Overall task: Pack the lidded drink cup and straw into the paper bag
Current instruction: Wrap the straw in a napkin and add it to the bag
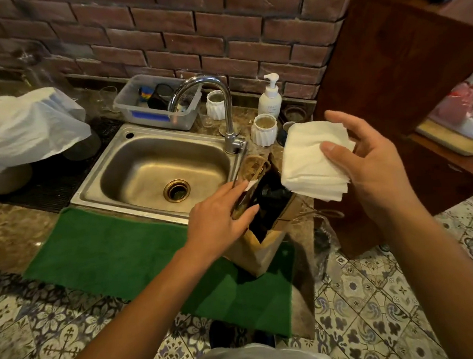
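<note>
1. My right hand pinched a folded stack of white napkins between thumb and fingers, held in the air just above and to the right of the bag mouth, wrist bent inward toward the bag.
2. My left hand was at the left edge of the paper bag; fingers lay nearly straight along the rim and a thin white-tipped item, which I judged to be the wrapped straw, though it was too small to be sure. Whether the fingers actually gripped it or only pressed against it, I could not tell.
3. Bag stood upright on the green mat at the front of the bench, just right of the steel sink, mouth open, twine handle flopped toward the tap.
4. Inside the bag I saw a dark shape, probably the lidded drink cup; lid detail was not resolvable.
5. Progress, as judged: cup apparently in; straw at the rim or going in; napkins not yet in.
6. Remaining: seat the straw beside the cup, drop napkins, release the rim.
7. Both forearms were extended forward and converged on the bag.
</note>
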### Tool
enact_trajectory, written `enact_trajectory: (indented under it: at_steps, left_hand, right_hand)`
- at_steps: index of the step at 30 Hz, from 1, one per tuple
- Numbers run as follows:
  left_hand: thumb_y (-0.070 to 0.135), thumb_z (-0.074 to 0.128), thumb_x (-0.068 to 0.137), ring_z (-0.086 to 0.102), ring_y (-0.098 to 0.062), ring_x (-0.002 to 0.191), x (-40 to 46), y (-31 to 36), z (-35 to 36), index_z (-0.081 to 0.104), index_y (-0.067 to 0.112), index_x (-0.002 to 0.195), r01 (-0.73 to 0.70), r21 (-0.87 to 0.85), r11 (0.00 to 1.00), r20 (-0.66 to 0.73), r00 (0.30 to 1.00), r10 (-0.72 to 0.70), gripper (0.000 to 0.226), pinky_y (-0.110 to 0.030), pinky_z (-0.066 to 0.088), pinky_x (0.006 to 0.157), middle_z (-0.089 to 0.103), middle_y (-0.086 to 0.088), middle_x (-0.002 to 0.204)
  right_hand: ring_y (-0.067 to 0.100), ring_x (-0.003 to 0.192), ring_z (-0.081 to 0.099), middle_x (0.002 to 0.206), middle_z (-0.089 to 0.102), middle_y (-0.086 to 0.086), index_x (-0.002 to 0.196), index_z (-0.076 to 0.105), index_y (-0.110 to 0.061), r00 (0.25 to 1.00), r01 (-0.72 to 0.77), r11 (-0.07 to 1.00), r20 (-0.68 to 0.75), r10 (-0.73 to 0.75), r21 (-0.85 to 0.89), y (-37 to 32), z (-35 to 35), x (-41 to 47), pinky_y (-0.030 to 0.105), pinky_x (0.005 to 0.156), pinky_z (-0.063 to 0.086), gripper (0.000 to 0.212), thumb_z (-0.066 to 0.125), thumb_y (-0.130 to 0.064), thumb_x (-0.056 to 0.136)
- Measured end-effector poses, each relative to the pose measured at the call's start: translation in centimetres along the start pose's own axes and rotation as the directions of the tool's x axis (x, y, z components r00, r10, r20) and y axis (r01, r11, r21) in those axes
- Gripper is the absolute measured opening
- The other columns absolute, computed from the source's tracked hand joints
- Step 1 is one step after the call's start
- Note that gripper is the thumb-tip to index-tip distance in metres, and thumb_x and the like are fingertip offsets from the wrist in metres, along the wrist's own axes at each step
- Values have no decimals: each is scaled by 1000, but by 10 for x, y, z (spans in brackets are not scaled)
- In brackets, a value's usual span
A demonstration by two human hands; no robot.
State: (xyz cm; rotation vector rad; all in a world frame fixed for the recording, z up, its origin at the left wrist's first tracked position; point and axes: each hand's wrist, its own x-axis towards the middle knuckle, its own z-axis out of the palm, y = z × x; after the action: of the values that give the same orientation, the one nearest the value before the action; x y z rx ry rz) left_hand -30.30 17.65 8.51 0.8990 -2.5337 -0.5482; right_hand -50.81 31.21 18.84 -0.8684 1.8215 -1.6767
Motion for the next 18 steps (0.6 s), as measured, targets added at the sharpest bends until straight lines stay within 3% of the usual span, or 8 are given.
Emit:
enact_trajectory:
  at_steps: [2,4,7,10,14,16,18]
  left_hand:
    - [58,60,90,65,-15,111,5,0,0,54,35,141,39,-3,999,67,997,-39,56,-37,58,86,64,7,134]
    - [47,65,91,67,-17,109,9,-2,3,56,38,140,74,-43,996,101,993,-69,50,-37,57,88,68,7,130]
    - [28,66,94,69,-21,96,9,-7,4,58,38,138,126,-106,986,91,989,-117,46,-41,58,84,74,1,119]
    - [23,66,94,69,-21,90,8,-11,2,58,36,138,172,-144,975,92,983,-159,46,-40,58,84,74,-3,118]
    - [28,70,92,67,-17,103,9,-16,1,53,35,141,232,-206,951,143,968,-205,53,-32,53,94,68,1,130]
    - [28,74,89,64,-17,114,10,-18,1,52,34,142,248,-214,945,176,961,-212,58,-28,48,96,66,2,134]
    - [25,73,89,64,-17,113,12,-20,1,52,34,142,240,-208,948,177,963,-205,58,-26,47,95,65,2,135]
  right_hand:
    - [15,105,72,121,70,-4,131,67,-28,997,16,999,72,-14,-29,1,7,0,28,78,62,39,68,-11,96]
    - [7,106,70,124,68,-6,133,66,-28,990,27,998,141,-20,-49,5,15,0,23,77,60,42,68,-9,95]
    - [-2,105,68,124,65,-12,136,63,-28,975,0,999,223,9,-38,20,26,1,20,80,58,48,66,-2,95]
    - [-3,109,65,131,61,-13,139,61,-26,960,14,992,279,21,-123,44,24,3,22,82,58,48,63,-2,98]
    - [-7,112,58,134,54,-26,142,56,-40,934,152,913,358,-7,-378,61,20,4,21,85,54,48,59,-15,101]
    - [-6,106,58,133,59,-21,138,59,-43,906,226,841,423,3,-491,67,25,5,21,81,50,46,59,-16,101]
    - [-2,103,61,130,67,-13,133,66,-40,890,267,812,456,-1,-519,73,32,7,25,81,49,42,61,-14,100]
